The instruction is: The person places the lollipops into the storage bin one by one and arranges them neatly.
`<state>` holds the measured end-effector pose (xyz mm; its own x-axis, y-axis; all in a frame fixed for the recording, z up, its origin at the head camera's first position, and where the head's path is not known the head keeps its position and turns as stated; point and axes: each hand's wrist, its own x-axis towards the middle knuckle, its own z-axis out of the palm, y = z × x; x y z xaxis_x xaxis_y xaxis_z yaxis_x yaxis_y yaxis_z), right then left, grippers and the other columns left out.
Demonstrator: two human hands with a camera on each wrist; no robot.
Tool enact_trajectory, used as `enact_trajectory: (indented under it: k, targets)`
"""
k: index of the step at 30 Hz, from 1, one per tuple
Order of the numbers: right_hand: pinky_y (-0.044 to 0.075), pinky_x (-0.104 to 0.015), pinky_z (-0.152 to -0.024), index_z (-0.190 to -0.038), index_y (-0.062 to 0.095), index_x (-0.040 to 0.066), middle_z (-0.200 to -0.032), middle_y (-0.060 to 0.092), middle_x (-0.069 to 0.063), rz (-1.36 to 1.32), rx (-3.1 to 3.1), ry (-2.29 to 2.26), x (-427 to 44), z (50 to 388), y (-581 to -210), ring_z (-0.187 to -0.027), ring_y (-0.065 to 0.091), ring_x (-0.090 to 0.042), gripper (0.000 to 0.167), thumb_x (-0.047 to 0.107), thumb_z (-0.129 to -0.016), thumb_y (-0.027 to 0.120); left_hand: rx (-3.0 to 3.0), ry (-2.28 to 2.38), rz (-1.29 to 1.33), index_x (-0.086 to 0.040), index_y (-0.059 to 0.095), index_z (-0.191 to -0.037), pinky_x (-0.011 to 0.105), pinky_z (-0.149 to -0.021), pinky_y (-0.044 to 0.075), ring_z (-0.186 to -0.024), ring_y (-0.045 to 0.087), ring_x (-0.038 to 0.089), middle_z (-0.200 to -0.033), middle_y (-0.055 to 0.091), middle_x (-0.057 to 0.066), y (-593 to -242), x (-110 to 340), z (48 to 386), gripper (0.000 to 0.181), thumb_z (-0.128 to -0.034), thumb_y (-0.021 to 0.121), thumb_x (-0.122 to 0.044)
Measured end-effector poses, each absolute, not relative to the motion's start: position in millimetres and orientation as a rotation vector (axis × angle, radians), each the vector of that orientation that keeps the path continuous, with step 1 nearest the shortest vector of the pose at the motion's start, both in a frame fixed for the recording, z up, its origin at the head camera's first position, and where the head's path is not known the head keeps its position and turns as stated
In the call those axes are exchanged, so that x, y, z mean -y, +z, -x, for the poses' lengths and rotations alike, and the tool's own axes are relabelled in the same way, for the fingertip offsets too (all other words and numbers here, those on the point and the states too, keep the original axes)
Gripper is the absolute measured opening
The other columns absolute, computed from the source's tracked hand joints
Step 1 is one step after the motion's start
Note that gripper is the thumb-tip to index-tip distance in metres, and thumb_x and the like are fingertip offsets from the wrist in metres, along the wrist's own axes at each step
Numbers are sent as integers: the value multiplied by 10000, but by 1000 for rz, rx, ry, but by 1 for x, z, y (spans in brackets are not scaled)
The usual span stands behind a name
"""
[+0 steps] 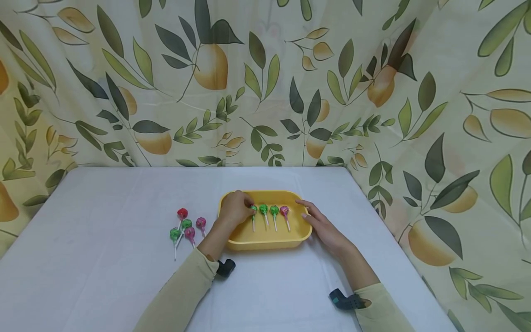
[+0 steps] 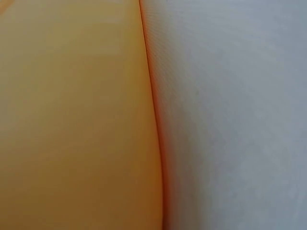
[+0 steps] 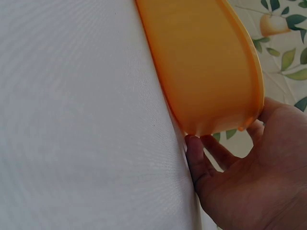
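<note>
A shallow yellow tray [image 1: 265, 244] stands on the table. My left hand [image 1: 235, 207] reaches over its left side, pinching a green-wrapped lollipop [image 1: 253, 223] by the head, which the fingertips partly cover. To the right of it, two more green lollipops [image 1: 263, 210] and a pink-purple lollipop [image 1: 284, 211] lie in a row, sticks toward me. At the tray's right end, my right hand [image 1: 327, 230] holds the rim. In the right wrist view, the fingers of that hand [image 3: 254, 177] press against the tray's end wall [image 3: 206, 72]. The left wrist view shows only tray wall [image 2: 76, 115] and cloth.
Left of the tray lies a loose group of lollipops: a red one [image 1: 182, 213], green ones [image 1: 175, 234] and pink ones [image 1: 201, 223], some with crossing sticks. A white cloth [image 1: 103, 258] covers the table. Behind hangs a leaf-and-fruit patterned curtain [image 1: 265, 115].
</note>
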<state>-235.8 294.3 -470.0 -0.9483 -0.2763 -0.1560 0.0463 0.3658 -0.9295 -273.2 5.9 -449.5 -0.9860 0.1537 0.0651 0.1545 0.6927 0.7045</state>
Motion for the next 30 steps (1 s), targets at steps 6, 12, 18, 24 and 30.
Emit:
enact_trajectory:
  k: [6, 12, 18, 24, 30]
  targets:
    - [75, -561, -1213, -1562, 415, 323, -1711, 148, -10, 209, -2342, -1616, -295, 236, -469, -1569, 15, -293, 455, 384, -1112, 446, 2892, -1216, 249, -30, 802, -996, 382, -899, 517, -950, 679, 232, -932, 758, 53, -449, -6, 273, 186, -833, 874, -84]
    - [74, -561, -1213, -1562, 416, 313, -1712, 144, -15, 216, -2336, -1622, -296, 236, -469, -1568, 12, -299, 454, 377, -1113, 443, 2892, -1212, 217, -31, 800, -1021, 401, -936, 508, -1003, 677, 255, -947, 757, 49, -448, -8, 273, 199, -846, 866, -99]
    - [60, -572, -1211, -1561, 416, 319, -1713, 141, -15, 208, -2335, -1627, -296, 235, -469, -1568, 2, -306, 455, 388, -1112, 441, 2886, -1181, 201, -30, 799, -1041, 407, -948, 498, -1028, 681, 264, -975, 761, 53, -449, -9, 272, 226, -843, 869, -113]
    - [70, -565, -1212, -1552, 426, 346, -1709, 148, 7, 196, -2333, -1627, -297, 237, -472, -1568, 10, -294, 451, 403, -1106, 454, 2862, -1221, 190, 0, 784, -1092, 414, -963, 503, -1080, 672, 299, -1033, 760, 93, -446, -8, 269, 263, -856, 852, -93]
    - [77, -565, -1212, -1546, 430, 357, -1709, 150, 12, 194, -2336, -1625, -296, 238, -472, -1568, 13, -297, 450, 411, -1100, 462, 2857, -1266, 196, 11, 774, -1103, 413, -969, 509, -1107, 662, 306, -1051, 760, 102, -440, -6, 268, 259, -865, 835, -71]
